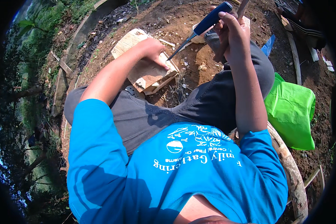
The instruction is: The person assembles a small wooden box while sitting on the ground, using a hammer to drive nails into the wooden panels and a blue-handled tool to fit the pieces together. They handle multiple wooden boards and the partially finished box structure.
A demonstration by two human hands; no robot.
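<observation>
A pale wooden block [140, 72] with a cut-out edge rests on the ground in front of my crossed legs. My left hand [154, 51] presses on its top, thumb stretched toward the near right edge and the other fingers partly hidden. In my right hand [235, 33], raised at the upper right, is a blue-handled chisel [209, 20]. Its narrow metal shaft slants down and left, the tip at the block's edge close to my left thumb. A brown wooden stick [243, 8] also passes through the right hand; how the fingers wrap both is partly hidden.
Wood chips [202, 67] lie on the brown soil around the block. A bright green bag [291, 112] sits beside my right knee, near a curved pole [287, 160]. A blue scrap [268, 45] and long wood strips [294, 56] lie farther right. Plants [37, 48] grow at left.
</observation>
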